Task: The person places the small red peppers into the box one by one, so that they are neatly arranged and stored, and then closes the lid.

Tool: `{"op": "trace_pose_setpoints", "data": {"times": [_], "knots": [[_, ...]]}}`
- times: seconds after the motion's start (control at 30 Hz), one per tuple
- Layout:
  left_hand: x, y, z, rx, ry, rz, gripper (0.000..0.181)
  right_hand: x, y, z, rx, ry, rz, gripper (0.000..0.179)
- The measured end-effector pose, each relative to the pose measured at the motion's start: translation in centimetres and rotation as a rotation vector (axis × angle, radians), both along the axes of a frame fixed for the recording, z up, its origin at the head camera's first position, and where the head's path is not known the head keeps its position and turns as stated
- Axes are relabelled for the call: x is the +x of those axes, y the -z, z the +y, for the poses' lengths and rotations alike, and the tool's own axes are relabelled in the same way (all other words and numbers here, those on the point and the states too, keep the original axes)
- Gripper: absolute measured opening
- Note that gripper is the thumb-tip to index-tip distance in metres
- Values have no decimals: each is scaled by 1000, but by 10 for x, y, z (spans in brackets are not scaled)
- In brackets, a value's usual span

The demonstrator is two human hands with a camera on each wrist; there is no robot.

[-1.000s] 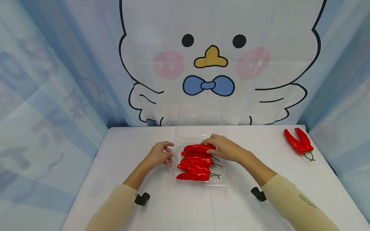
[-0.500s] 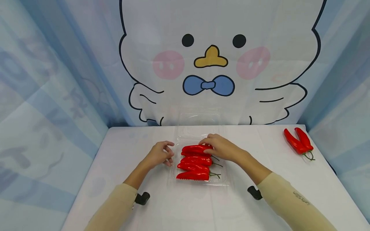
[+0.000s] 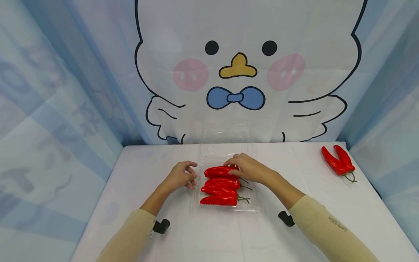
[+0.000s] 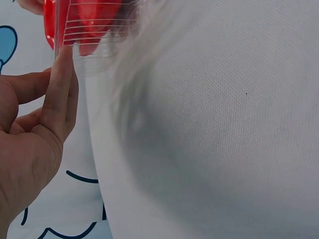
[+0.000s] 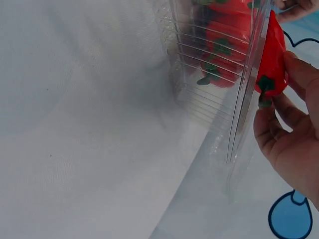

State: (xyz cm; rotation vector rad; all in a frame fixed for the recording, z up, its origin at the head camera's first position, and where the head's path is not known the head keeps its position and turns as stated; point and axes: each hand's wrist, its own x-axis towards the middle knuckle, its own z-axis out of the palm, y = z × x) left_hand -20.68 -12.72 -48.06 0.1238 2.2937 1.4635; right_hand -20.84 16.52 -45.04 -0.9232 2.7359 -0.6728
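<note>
"Sleeves of plain beige cloth (image 3: 122, 236) come nearest, each with a small black device (image 3: 161, 226) at its cuff, above the white table (image 3: 222, 240)."

"And past those?"

"A shallow box of thin, clear, ribbed plastic (image 3: 250, 207). Three glossy red peppers (image 3: 218, 200) lie crosswise in it, one beyond another, thin green stems towards the person's right."

"Where is the left hand (image 3: 181, 175)?"

"Just beside the box's left edge, fingers relaxed and slightly apart. In the left wrist view a fingertip meets the clear plastic; whether it presses, one cannot tell."

"The right hand (image 3: 247, 167)?"

"It pinches another long red pepper (image 3: 217, 171) near the stem end, thumb on one side, fingers on the other. That pepper lies across the box beyond the three, and the right wrist view shows it above the rim."

"Farther back?"

"The box's transparent lid (image 3: 227, 134), raised and only faintly visible. Towards the table's far right corner, a pair of red peppers (image 3: 334, 162) lies in a V, stem ends together."

"And behind it all?"

"A backdrop printed with a big white bird (image 3: 240, 22) in a blue bow tie (image 3: 235, 98), between pale blue curtains (image 3: 55, 138)."
</note>
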Motion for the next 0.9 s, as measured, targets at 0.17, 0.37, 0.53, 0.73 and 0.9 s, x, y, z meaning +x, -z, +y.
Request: {"op": "trace_pose_setpoints", "data": {"times": [0.17, 0.37, 0.53, 0.73, 0.9], "knots": [[1, 0, 0, -7, -8, -2, 46, 0, 2, 0, 13, 8, -13, 32], [2, -1, 1, -16, -12, -1, 47, 0, 1, -1, -1, 35, -31, 31], [2, -1, 1, -19, -13, -1, 46, 0, 2, -1, -9, 39, -35, 28], [3, -1, 2, -16, -11, 12, 47, 1, 3, -1, 5, 62, -52, 35], [3, -2, 3, -21, -15, 16, 46, 1, 4, -2, 27, 98, -72, 40]]}}
